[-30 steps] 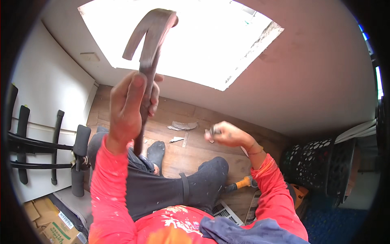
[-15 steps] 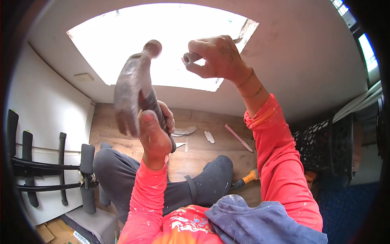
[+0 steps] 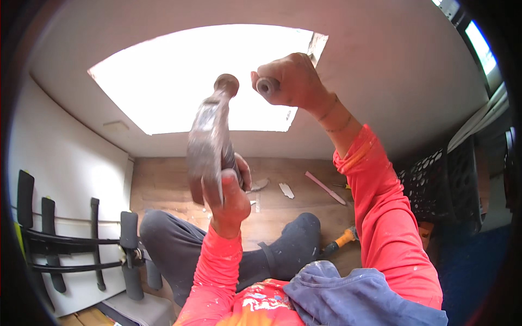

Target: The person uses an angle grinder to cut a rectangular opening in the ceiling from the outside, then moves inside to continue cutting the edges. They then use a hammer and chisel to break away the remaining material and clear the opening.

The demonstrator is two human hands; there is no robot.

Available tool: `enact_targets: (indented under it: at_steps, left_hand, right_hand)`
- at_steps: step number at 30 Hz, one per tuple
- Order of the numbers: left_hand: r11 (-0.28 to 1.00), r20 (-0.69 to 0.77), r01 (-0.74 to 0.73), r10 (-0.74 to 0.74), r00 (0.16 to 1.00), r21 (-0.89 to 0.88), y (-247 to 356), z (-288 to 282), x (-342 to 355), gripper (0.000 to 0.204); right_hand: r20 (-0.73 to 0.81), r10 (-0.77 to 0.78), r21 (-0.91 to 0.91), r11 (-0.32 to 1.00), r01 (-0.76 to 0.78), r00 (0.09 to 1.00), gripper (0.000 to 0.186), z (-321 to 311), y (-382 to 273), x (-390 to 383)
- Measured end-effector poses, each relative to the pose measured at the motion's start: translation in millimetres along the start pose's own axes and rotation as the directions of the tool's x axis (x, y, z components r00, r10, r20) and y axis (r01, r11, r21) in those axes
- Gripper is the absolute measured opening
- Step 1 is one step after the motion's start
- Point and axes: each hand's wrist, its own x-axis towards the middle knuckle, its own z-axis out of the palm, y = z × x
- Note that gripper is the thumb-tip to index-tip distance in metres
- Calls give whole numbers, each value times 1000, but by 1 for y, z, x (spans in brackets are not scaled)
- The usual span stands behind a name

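My left hand is closed around the dark handle of a claw hammer. The hammer stands upright in front of me, its worn metal head blurred by motion, and its round striking face is a short gap left of the chisel's butt. In my right hand, fingers wrap around a chisel; the round, hollow end of its handle faces me and the hammer. The chisel's blade is hidden behind that hand, near the right edge of a bright rectangular opening in the pale wall.
On the wooden floor lie pale broken fragments, a pink strip and an orange-and-black tool. A black perforated basket stands at right. Padded black bars on a frame stand at left, beside a white panel.
The hammer has moved right, closer to the chisel's butt. My right fingers wrap more tightly around the chisel, whose end now faces me more. The whole view has shifted a little.
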Motion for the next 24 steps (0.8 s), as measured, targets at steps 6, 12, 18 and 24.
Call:
enact_targets:
  at_steps: [6,12,18,24]
  left_hand:
    - [884,-112,-327,307,945,-333,3,17,8,96]
    - [975,161,125,-96,982,-183,-19,26,18,91]
    - [956,52,-110,128,990,-273,-16,27,28,88]
    - [842,-65,-205,200,978,-499,-23,18,38,92]
  right_hand:
    - [-42,48,54,997,-46,998,8,1,3,2]
    - [-68,32,32,999,-30,997,10,7,7,5]
    - [-72,40,74,997,-35,997,11,7,10,6]
    - [-69,27,33,999,-25,997,8,13,12,7]
